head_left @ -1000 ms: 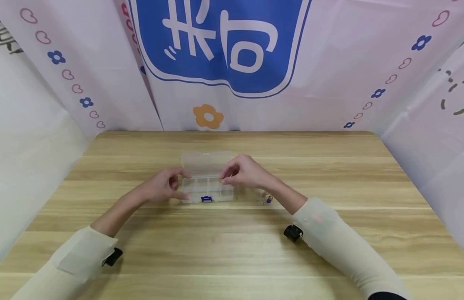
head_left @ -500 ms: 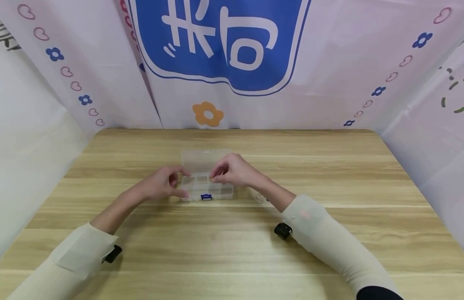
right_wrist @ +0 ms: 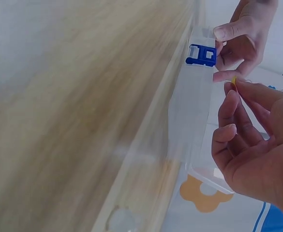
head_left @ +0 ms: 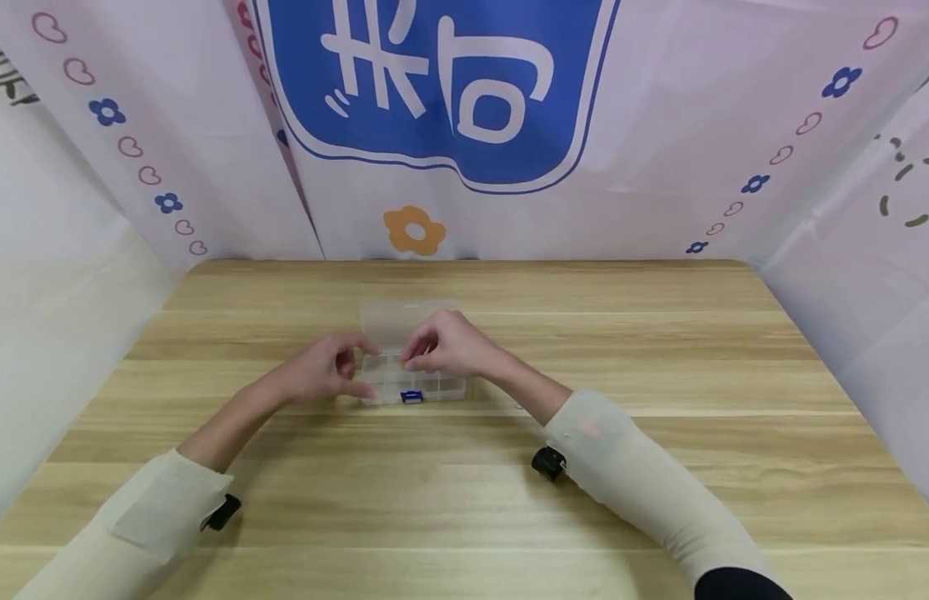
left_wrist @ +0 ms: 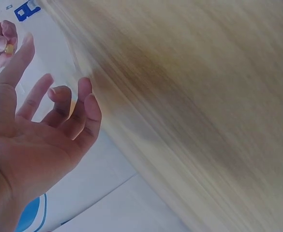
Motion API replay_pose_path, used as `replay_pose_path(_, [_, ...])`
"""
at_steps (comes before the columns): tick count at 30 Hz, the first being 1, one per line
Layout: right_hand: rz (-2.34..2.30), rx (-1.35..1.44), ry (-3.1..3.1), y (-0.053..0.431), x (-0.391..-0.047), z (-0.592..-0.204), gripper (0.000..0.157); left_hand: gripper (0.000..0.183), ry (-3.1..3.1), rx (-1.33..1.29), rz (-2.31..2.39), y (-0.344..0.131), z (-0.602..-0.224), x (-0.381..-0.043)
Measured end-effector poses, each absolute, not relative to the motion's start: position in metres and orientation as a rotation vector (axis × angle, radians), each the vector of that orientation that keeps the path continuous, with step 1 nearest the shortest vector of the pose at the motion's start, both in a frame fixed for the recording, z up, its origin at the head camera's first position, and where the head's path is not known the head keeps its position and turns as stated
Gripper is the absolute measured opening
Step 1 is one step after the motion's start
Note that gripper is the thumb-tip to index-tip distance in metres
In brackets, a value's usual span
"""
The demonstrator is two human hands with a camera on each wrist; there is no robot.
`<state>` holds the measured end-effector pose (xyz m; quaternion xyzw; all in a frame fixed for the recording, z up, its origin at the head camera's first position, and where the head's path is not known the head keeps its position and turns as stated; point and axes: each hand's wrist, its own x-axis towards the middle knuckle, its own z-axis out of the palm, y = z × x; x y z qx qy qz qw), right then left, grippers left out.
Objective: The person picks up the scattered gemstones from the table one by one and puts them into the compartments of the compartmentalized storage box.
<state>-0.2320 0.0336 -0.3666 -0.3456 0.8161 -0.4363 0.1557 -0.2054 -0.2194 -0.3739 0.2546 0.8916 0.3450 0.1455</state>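
Compartment box [head_left: 452,388]: in the head view, clear plastic, resting on the wooden table [head_left: 464,492], its lid [head_left: 378,321] tilted back on the far side, a blue latch [head_left: 412,397] at the near edge.
Left hand [head_left: 322,371]: at the box's left end, thumb by the near corner and index finger by the far one, a wide C that grips the end between them.
Right hand [head_left: 449,343]: above the compartments, left of the middle, thumb and fingertips brought together (what they pinch is hard to make out from above).
Backdrop [head_left: 636,225]: white, behind the table, with a blue panel [head_left: 307,100] and an orange flower [head_left: 399,221].
Yellow bead [left_wrist: 9,49]: in the left wrist view, pinched between the right hand's thumb and finger, near the latch.
Left palm: turned to this camera, several fingers loosely bent.
Pinch: in the right wrist view, a yellow edge shows between thumb and index fingertip, the other fingers curled.
Clear piece [right_wrist: 123,220]: blurred, on the table, well apart from the right hand.
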Motion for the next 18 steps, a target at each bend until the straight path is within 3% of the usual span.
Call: replay_pose_path(18, [-1.139, -0.995, 2.464, -0.004, -0.234, -0.367, 0.004, 0.048, 2.572, 0.759, 0.983, -0.218, -0.369, -0.202])
